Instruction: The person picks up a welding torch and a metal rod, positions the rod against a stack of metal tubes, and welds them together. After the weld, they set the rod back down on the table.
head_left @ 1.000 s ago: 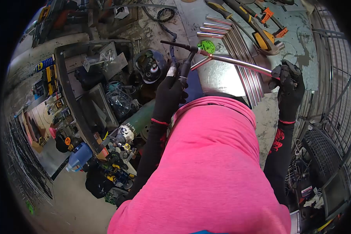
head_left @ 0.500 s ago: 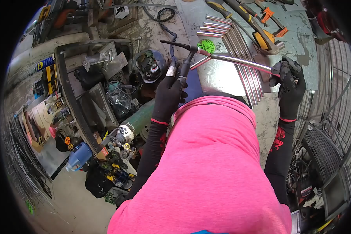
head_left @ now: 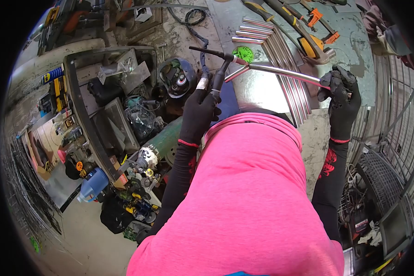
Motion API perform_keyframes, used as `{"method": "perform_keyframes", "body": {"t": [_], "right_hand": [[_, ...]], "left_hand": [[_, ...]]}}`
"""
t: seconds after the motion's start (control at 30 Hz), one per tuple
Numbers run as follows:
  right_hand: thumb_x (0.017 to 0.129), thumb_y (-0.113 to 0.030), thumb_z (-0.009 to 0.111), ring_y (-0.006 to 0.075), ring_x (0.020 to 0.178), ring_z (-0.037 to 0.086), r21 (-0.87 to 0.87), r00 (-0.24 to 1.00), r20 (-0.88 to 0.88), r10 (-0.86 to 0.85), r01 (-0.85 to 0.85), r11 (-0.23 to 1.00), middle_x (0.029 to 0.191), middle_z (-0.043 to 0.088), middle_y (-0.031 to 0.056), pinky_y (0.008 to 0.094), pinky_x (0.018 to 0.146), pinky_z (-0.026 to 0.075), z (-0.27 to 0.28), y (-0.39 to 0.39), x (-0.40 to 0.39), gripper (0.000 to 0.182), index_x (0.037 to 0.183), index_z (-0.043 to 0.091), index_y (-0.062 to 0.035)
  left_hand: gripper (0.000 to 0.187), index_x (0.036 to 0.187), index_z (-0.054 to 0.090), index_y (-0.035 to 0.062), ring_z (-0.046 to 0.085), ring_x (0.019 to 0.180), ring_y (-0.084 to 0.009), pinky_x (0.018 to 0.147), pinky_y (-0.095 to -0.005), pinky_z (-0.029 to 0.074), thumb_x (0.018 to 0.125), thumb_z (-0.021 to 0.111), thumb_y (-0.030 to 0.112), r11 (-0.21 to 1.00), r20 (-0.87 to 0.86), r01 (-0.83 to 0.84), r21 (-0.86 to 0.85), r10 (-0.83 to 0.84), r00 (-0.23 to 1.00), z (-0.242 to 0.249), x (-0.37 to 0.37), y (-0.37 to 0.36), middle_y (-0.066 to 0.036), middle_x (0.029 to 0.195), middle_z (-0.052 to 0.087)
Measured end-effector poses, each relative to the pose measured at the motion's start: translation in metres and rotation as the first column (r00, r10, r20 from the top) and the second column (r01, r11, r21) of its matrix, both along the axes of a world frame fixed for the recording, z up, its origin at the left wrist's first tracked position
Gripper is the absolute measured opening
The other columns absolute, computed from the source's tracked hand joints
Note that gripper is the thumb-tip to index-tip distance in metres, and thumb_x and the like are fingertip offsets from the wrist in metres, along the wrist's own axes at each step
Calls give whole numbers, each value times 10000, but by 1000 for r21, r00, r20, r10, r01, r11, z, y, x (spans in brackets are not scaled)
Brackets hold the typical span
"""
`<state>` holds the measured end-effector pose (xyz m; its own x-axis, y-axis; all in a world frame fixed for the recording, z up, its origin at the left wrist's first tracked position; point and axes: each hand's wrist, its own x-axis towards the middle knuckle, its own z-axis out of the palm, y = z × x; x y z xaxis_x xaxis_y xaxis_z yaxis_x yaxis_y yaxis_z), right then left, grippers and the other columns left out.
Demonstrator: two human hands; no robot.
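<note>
My left hand (head_left: 200,112), in a black glove, is closed around the handle of a TIG torch (head_left: 221,73). The torch's pinkish nozzle points at the corner of a bent, shiny metal tube (head_left: 285,72); whether it touches cannot be told. My right hand (head_left: 344,99), in a dark, worn glove, grips the tube's long leg at its right end. The short leg slants down-left from the corner, beside the torch. Beneath the tube lies a row of similar mitred tubes (head_left: 287,64), with a green round disc (head_left: 243,54) near their left ends.
Beyond the tubes lie a hammer (head_left: 315,48) and orange clamps (head_left: 329,37). On the left stand a metal frame (head_left: 85,110) holding scrap, a welding helmet (head_left: 177,76) and a green gas cylinder (head_left: 168,138). Wire mesh racks (head_left: 384,175) stand at the right.
At the upper right edge, a reddish and grey shape, perhaps a person's clothing, has come further into view. Both hands, the torch and the tube stay practically where they were.
</note>
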<state>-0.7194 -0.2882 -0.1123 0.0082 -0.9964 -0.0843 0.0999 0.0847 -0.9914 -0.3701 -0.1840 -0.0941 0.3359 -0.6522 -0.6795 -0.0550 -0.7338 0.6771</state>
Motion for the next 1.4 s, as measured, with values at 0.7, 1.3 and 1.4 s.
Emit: {"method": "perform_keyframes", "body": {"t": [0.7, 1.3, 1.4], "right_hand": [[1061, -169, 647, 153, 676, 626, -57, 984, -175, -37, 27, 998, 962, 713, 109, 295, 597, 491, 1, -9, 3, 367, 1348, 623, 57], [1061, -161, 643, 146, 667, 629, -103, 968, -250, -36, 10, 995, 953, 717, 104, 293, 596, 498, 0, -14, 3, 344, 1336, 645, 46], [1058, -160, 647, 148, 667, 631, -98, 973, -229, -37, 15, 995, 955, 719, 105, 295, 597, 501, -2, -13, 2, 342, 1331, 650, 46]], "left_hand": [[304, 1154, 665, -39, 665, 691, -131, 564, -288, 520, 997, 637, 220, 1000, -33, -9, 3, 9, 999, 6, -2, -1, -83, 936, 709], [331, 1226, 664, -40, 670, 671, -129, 550, -286, 524, 1009, 628, 208, 1000, -18, -22, -17, 22, 1000, -1, -2, 3, -85, 927, 716], [326, 1217, 666, -40, 672, 669, -130, 550, -288, 527, 1013, 629, 211, 999, -23, -19, -35, 19, 1000, -2, -2, 4, -86, 924, 720]]}}
